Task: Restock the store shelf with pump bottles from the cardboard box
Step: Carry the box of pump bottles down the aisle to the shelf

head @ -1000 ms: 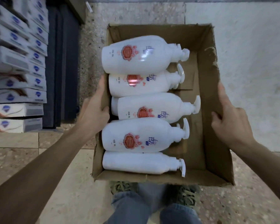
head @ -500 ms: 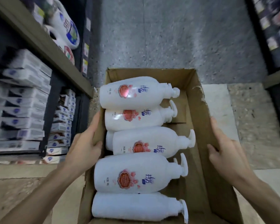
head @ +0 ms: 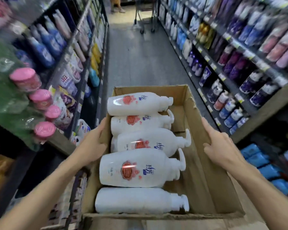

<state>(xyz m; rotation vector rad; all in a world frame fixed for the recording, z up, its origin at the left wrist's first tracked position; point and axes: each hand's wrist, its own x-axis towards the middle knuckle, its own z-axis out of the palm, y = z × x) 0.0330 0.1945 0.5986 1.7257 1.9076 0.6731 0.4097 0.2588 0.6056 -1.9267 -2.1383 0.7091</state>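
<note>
An open cardboard box [head: 204, 183] is held up in front of me in a store aisle. Several white pump bottles [head: 140, 169] with red and blue labels lie on their sides in its left half, pumps pointing right. My left hand [head: 94, 143] grips the box's left wall, thumb over the rim. My right hand [head: 221, 148] grips the right wall in the same way. The right half of the box floor is bare cardboard.
Stocked shelves line both sides: green bottles with pink caps [head: 25, 79] close at the left, purple and blue bottles [head: 236, 67] at the right. The grey aisle floor [head: 140, 55] runs ahead. A shopping cart [head: 145, 15] and a person's legs stand at the far end.
The box has risen from near the floor to chest height with both hands on its sides. My view has swung up from the floor to the aisle ahead.
</note>
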